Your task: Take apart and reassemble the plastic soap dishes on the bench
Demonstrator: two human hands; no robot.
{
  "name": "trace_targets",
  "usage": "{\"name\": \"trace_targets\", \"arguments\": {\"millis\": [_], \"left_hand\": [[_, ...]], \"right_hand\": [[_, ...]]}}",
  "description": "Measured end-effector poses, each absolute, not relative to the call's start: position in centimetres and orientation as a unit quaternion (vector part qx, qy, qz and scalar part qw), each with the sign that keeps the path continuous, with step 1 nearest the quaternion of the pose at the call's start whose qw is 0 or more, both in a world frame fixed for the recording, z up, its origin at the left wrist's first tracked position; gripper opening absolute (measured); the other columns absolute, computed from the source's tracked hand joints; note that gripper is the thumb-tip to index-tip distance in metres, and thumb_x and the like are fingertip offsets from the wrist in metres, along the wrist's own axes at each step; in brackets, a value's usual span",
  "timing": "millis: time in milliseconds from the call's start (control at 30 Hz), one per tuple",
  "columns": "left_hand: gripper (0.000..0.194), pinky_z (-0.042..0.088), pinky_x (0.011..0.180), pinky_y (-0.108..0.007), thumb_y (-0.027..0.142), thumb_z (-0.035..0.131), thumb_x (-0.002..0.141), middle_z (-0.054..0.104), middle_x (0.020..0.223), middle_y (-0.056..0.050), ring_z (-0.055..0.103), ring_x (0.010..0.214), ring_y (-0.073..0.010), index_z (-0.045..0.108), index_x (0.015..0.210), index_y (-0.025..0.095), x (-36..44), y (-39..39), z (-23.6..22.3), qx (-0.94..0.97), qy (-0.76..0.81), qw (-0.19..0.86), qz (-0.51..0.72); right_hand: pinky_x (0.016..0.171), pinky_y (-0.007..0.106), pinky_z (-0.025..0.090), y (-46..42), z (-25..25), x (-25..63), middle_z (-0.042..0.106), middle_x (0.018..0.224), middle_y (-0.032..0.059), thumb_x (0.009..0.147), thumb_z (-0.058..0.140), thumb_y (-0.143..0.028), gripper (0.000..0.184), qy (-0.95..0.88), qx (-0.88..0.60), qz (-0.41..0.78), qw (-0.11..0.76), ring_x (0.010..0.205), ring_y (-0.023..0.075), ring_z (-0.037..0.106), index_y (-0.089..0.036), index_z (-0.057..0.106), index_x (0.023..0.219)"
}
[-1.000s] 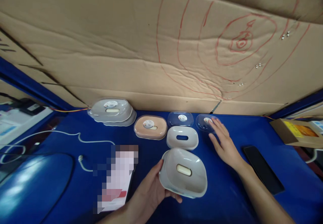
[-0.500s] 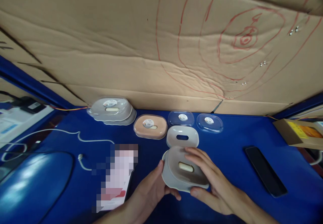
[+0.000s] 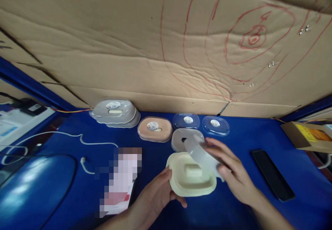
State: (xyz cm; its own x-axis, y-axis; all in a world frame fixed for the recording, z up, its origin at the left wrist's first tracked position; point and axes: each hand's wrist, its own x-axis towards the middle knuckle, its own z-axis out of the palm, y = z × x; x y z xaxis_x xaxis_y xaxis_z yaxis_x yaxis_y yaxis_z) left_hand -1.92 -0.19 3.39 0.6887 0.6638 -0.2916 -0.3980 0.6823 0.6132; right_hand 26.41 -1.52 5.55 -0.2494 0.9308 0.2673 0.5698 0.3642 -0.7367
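Observation:
My left hand point(image 3: 158, 188) grips the near left edge of a cream, oval soap dish base point(image 3: 178, 185), thumb on the rim and fingers underneath. A raised block point(image 3: 193, 170) shows in the middle of its floor. Above its right side, my right hand point(image 3: 234, 173) pinches a grey soap dish tray point(image 3: 207, 157), tilted steeply and partly blurred. Just behind lies another grey tray point(image 3: 178, 142) with a dark slot, partly covered by the held one. Two clear lids point(image 3: 178, 121) with round stickers lie farther back.
A lidded peach soap dish point(image 3: 147, 133) and stacked grey ones point(image 3: 124, 116) stand back left. A blurred-out phone-like slab point(image 3: 121, 178) and white cable point(image 3: 98, 143) lie left. At right are a black phone point(image 3: 272, 174) and a cardboard box point(image 3: 306, 136). A cardboard wall point(image 3: 116, 43) rises behind.
My right hand has lifted the grey tray off the cream base and tilted it up to the right, uncovering the base's inside. My left hand stays nearly in place.

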Motion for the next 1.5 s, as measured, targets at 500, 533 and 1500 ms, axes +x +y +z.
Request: {"name": "trace_targets", "arguments": {"millis": [500, 533, 1500], "left_hand": [[0.046, 0.060, 0.081, -0.039, 0.042, 0.056, 0.104, 0.072, 0.118, -0.013, 0.069, 0.098, -0.0264, 0.066, 0.142, 0.017, -1.6, 0.0, 3.5, 0.258, 0.259, 0.898, 0.242], [0.046, 0.060, 0.081, -0.038, 0.041, 0.055, 0.104, 0.072, 0.117, -0.013, 0.069, 0.098, -0.0264, 0.065, 0.142, 0.017, -1.6, 0.0, 3.5, 0.259, 0.259, 0.899, 0.240], [0.052, 0.059, 0.092, -0.044, 0.043, 0.078, 0.095, 0.075, 0.123, -0.010, 0.075, 0.109, -0.0273, 0.061, 0.143, 0.033, -1.1, -0.8, 2.2, 0.343, 0.248, 0.873, 0.242]], "right_hand": [[0.119, 0.073, 0.036, 0.5, 4.2, 34.5, 0.072, 0.143, 0.0055, 0.106, 0.057, -0.052, 0.038, -0.802, -0.579, 0.088, 0.113, 0.137, 0.0348, 0.063, -0.037, 0.067, 0.140], [0.119, 0.074, 0.035, 0.6, 3.8, 34.5, 0.072, 0.142, 0.0054, 0.106, 0.058, -0.050, 0.037, -0.805, -0.576, 0.089, 0.110, 0.136, 0.0346, 0.064, -0.037, 0.068, 0.139], [0.129, 0.062, 0.026, -3.3, 7.1, 23.9, 0.053, 0.156, 0.0082, 0.080, 0.083, -0.024, 0.061, -0.852, -0.424, 0.286, 0.113, 0.159, 0.0376, 0.031, -0.032, 0.058, 0.135]]}}
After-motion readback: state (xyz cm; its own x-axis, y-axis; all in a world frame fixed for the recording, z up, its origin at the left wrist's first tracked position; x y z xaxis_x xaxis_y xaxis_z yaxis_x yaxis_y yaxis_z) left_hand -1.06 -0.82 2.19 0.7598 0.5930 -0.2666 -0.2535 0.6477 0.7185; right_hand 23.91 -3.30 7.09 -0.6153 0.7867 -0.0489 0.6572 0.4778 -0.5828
